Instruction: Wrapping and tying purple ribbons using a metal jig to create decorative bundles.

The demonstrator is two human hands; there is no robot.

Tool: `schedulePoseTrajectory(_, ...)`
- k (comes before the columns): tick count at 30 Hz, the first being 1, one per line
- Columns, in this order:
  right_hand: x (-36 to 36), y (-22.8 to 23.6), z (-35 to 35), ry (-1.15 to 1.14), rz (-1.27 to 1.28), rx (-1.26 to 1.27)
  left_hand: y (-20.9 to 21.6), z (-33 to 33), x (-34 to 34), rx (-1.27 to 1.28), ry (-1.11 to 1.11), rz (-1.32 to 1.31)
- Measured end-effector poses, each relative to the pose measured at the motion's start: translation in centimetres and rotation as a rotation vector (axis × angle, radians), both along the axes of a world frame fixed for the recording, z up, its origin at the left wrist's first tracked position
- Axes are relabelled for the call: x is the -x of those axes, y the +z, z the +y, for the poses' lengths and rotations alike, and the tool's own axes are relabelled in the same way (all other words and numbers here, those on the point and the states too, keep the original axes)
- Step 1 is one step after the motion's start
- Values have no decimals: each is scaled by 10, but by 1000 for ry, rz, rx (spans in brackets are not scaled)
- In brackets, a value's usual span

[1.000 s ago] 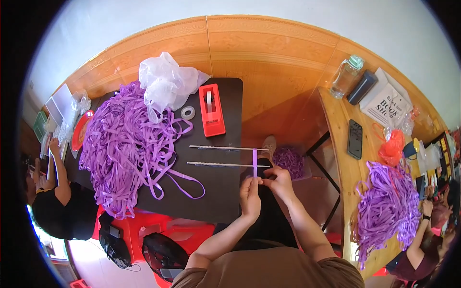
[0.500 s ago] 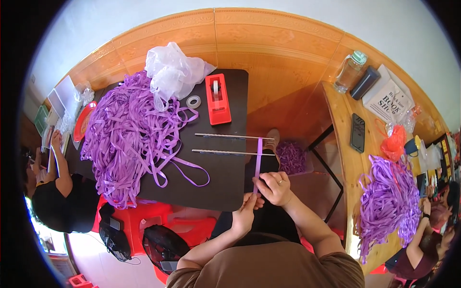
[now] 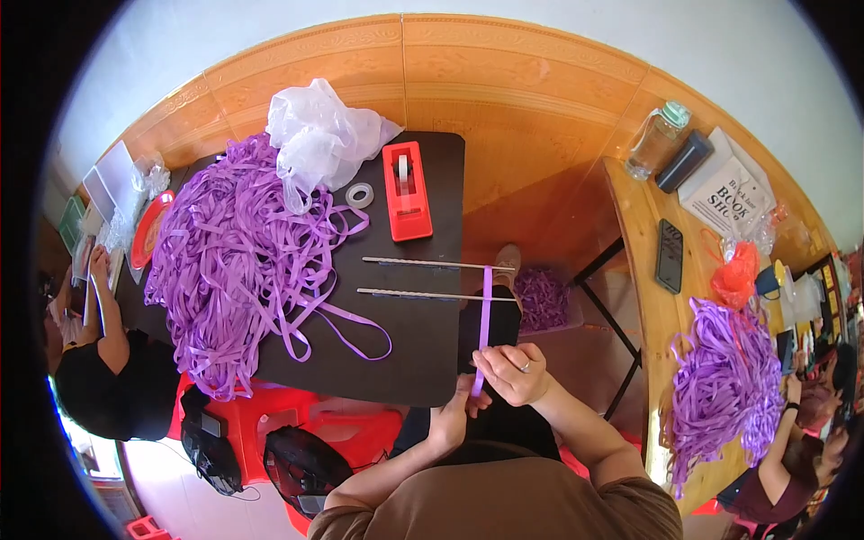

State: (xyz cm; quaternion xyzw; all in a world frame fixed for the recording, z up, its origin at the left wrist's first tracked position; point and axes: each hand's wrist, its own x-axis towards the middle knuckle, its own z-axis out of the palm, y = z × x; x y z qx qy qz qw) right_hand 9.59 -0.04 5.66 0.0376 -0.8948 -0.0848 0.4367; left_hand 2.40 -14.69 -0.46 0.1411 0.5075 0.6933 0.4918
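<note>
A narrow strip of purple ribbon runs down from two thin metal rods, the far rod and the near rod. Both rods stick out past the right edge of the dark table. My right hand, with a ring on one finger, pinches the ribbon near its lower part. Just below and to the left, my left hand has its fingers closed at the ribbon's lower end; part of that grip is hidden. A big heap of purple ribbon covers the table's left half, with one loop trailing toward the rods.
On the dark table are a red tape dispenser, a tape roll and a white plastic bag. A wooden table at right bears a phone and more ribbon. A ribbon-filled bin sits below. Other people work at both sides.
Both hands have come slightly nearer to me along the ribbon. The ribbon's lower end now shows below my right fingers. The whole view has shifted a little.
</note>
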Motion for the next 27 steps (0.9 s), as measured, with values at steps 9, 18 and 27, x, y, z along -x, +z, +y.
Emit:
schedulePoseTrajectory(9,40,77,58,63,18,372,-4,47,4,-55,6,99)
schedulePoseTrajectory(18,91,13,156,276,-276,1460,15,126,17,-112,260,224)
schedulePoseTrajectory(27,70,-35,130,215,-309,2142,10,167,32,-358,491,144)
